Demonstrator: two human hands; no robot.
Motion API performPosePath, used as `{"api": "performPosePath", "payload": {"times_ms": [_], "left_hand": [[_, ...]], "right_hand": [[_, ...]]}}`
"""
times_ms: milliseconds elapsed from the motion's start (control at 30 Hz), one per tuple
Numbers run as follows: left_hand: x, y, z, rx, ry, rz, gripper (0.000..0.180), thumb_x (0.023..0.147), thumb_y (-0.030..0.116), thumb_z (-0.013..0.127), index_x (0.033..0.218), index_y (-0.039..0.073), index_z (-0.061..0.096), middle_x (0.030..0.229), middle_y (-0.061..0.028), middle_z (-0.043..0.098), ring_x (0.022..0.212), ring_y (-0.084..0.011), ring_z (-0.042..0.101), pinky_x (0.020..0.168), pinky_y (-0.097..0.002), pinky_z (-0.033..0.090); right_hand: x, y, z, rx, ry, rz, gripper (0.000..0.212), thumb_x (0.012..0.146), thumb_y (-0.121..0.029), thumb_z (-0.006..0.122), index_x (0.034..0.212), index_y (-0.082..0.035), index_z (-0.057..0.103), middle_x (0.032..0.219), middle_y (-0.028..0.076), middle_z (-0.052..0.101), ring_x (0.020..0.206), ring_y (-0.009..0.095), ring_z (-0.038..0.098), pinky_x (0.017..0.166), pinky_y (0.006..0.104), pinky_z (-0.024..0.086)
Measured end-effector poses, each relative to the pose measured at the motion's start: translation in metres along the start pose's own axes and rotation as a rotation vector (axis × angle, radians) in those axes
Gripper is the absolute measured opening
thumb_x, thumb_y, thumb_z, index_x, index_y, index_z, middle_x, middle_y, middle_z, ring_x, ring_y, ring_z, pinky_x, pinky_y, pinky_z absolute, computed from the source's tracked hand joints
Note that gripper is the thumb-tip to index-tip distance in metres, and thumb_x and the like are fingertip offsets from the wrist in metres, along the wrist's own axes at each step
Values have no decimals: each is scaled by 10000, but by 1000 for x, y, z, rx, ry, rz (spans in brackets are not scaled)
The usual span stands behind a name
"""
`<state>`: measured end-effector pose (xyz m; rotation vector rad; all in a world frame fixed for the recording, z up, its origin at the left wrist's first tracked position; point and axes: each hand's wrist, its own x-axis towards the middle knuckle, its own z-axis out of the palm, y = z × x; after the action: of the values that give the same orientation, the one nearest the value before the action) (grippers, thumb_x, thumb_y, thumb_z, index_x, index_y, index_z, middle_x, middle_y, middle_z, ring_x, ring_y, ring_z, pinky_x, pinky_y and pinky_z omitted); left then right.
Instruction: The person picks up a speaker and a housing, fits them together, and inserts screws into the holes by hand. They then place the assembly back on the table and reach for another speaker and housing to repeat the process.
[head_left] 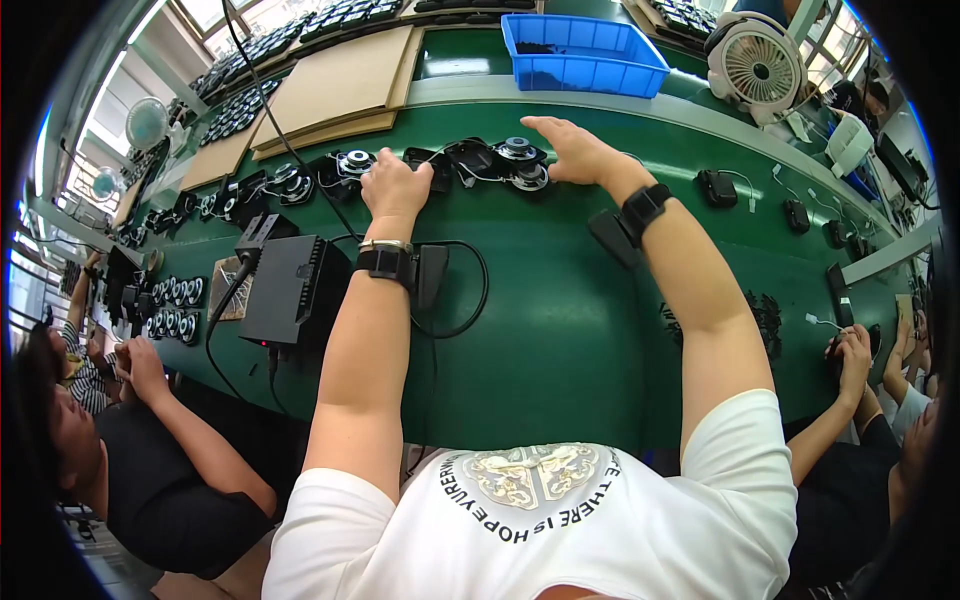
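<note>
My left hand (397, 187) reaches to a row of black speaker units on the green bench, its fingers curled downward. Whatever is under those fingers is hidden; a black speaker housing (440, 170) lies against its right side. A round silver-rimmed speaker (355, 161) sits just left of it. My right hand (580, 152) is open at the row's right end, with fingers stretched out and thumb apart. Beside its thumb is a speaker with a silver rim (529, 177), and another speaker (517, 149) lies just behind that one. Thin wires run between the units.
A blue bin (585, 58) stands at the back near cardboard sheets (335, 85) and a fan (757, 65). A black box with cables (290, 290) is left of my forearm. Small black parts (765, 325) lie by my right arm. Co-workers sit on both sides.
</note>
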<state>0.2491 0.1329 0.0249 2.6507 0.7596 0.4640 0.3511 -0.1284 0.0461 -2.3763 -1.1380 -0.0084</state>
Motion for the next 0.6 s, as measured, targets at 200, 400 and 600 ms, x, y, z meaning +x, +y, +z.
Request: {"api": "performPosePath", "payload": {"times_ms": [200, 400, 600], "left_hand": [[1, -12, 16, -80, 3, 5, 605, 774, 246, 641, 1307, 3, 490, 1099, -192, 666, 1001, -368, 635, 873, -444, 509], [6, -21, 15, -374, -4, 99, 507, 800, 203, 640, 1279, 79, 528, 956, -146, 697, 867, -332, 673, 776, -423, 528], [-28, 10, -25, -558, 186, 213, 304, 863, 135, 615, 1155, 83, 549, 903, -125, 690, 835, -313, 675, 726, -394, 525]], "right_hand": [[52, -13, 4, -185, -471, 141, 884, 683, -28, 694, 1480, -144, 329, 1456, 130, 430, 1327, 331, 431, 1099, 422, 383], [59, -17, -7, -300, -620, 77, 850, 625, -109, 755, 1403, -113, 413, 1355, 138, 479, 1269, 348, 447, 1066, 401, 389], [-1, -30, -28, -271, -326, 120, 723, 602, -208, 799, 1247, -51, 511, 1192, 159, 525, 1143, 341, 490, 1010, 400, 405]]}}
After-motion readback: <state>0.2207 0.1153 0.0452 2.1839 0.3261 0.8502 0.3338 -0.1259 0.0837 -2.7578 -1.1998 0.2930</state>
